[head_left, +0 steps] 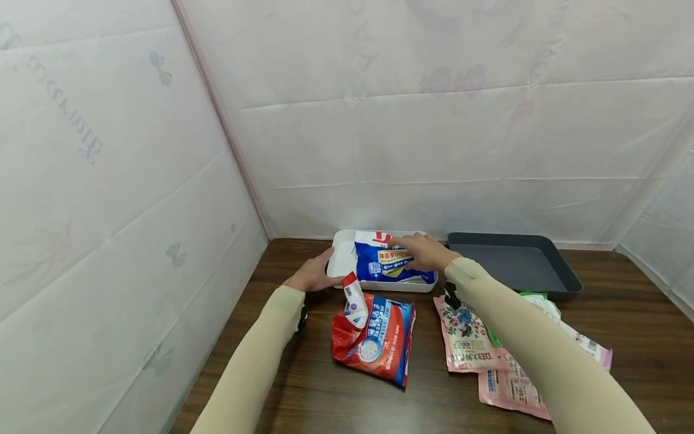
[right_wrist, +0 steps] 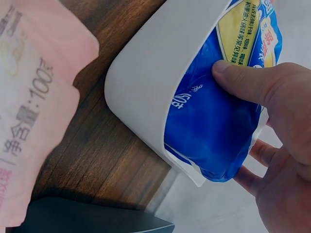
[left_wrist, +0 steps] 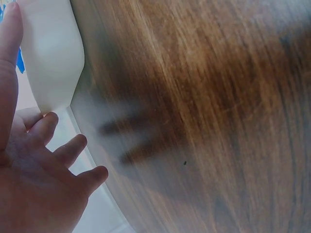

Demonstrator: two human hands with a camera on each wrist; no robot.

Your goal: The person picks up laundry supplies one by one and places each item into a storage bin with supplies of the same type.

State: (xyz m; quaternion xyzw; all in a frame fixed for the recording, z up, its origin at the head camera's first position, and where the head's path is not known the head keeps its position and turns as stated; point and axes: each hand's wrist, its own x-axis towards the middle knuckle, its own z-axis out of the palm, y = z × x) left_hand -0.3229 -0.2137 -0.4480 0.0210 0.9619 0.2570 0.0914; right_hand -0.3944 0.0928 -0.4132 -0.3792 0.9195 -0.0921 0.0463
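A white tray point(head_left: 343, 265) stands at the back of the table with a blue packaged bag point(head_left: 368, 256) inside it. My left hand point(head_left: 312, 273) is at the tray's left end, its fingers spread around the corner and fingertips at the tray wall in the left wrist view. At the other end, my right hand point(head_left: 425, 250) holds the blue bag. The right wrist view has the thumb on the bag's printed front and the fingers at its far side. A red and blue detergent bag point(head_left: 374, 337), its top folded over, lies in front of the tray.
To the right of the white tray sits a dark grey tray point(head_left: 506, 262). Several pink and white bags point(head_left: 472, 343) lie in an overlapping heap on the brown wooden table point(head_left: 434, 398), partly behind my right forearm. White sheeting point(head_left: 434, 150) rises behind and at the left.
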